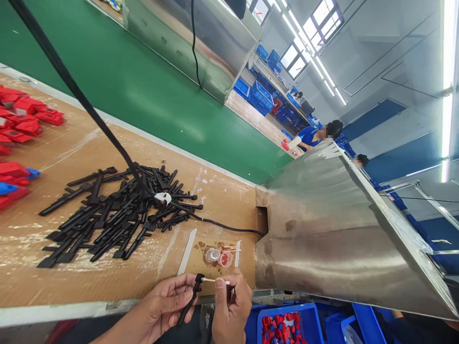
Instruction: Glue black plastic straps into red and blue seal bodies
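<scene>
My left hand is closed around a slim black plastic part, tilted with its wider end up. Between the thumb and fingers of my right hand is a cotton swab; its far tip meets the upper end of the black part. Just beyond my hands, on a taped-down piece of cardboard, stand a small cup of red liquid and a clear round lid or cup. More swabs lie beside the cup. A large heap of similar black parts spreads to the left.
Red plastic parts, some with blue pieces, lie at the far left. A black cable hangs across the heap and runs to a metal panel on the right. Below the table, a blue bin holds red and blue parts. Other people sit in the background.
</scene>
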The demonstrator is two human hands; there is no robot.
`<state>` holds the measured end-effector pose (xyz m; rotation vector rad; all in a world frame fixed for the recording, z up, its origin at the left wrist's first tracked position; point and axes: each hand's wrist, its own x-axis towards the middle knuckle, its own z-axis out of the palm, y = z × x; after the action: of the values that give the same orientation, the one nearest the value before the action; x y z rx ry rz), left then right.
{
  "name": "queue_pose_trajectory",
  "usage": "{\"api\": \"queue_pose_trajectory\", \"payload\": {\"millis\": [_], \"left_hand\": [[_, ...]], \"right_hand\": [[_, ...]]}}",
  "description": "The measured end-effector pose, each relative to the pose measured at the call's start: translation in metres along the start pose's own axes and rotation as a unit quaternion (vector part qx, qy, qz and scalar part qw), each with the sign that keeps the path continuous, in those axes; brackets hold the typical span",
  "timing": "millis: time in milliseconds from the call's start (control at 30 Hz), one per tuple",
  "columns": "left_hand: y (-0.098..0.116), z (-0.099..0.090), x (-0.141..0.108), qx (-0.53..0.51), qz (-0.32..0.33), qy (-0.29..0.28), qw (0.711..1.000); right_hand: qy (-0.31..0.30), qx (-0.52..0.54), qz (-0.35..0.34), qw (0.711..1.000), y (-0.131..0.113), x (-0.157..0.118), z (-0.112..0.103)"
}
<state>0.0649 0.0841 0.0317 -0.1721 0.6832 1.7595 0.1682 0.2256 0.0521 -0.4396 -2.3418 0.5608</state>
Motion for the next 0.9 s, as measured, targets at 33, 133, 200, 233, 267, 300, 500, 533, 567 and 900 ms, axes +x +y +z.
{"api": "queue_pose_trajectory", "payload": {"millis": [33,133,200,233,267,300,500,533,567,900], "left_hand": [[-0.001,-0.001,0.0,0.003,0.002,-0.003,1.0],[-0.005,-0.007,0.004,0.01,0.014,-0.01,1.0],[-0.008,-0.011,0.007,0.016,0.021,-0.02,0.999],[-0.01,-0.013,0.008,0.017,0.024,-0.025,0.999],[-0.011,-0.015,0.009,0.018,0.025,-0.028,0.999],[-0.011,-0.015,0.009,0.018,0.027,-0.028,0.999],[-0.006,-0.015,0.005,0.017,0.019,-0.028,0.999],[-0.007,-0.016,0.006,0.017,0.017,-0.03,0.999],[-0.009,-0.017,0.007,0.016,0.017,-0.031,0.999],[-0.012,-0.023,0.008,-0.034,0.017,-0.041,0.998]], "right_hand": [[-0.005,-0.001,0.011,1.0,-0.001,-0.001,0.001],[-0.019,0.002,0.013,1.0,-0.003,-0.008,0.002],[-0.034,0.006,-0.011,0.999,-0.003,-0.012,0.001],[-0.043,0.008,-0.024,0.999,-0.003,-0.013,0.0],[-0.053,0.01,-0.034,0.998,-0.003,-0.013,-0.001],[-0.064,0.013,-0.043,0.997,-0.003,-0.013,-0.003],[-0.027,0.038,0.005,0.999,0.001,-0.003,-0.012],[-0.011,0.045,0.016,0.999,0.003,0.0,-0.014],[0.005,0.054,0.025,0.998,0.005,0.003,-0.015],[0.015,-0.041,0.02,0.999,0.041,0.024,-0.017]]}}
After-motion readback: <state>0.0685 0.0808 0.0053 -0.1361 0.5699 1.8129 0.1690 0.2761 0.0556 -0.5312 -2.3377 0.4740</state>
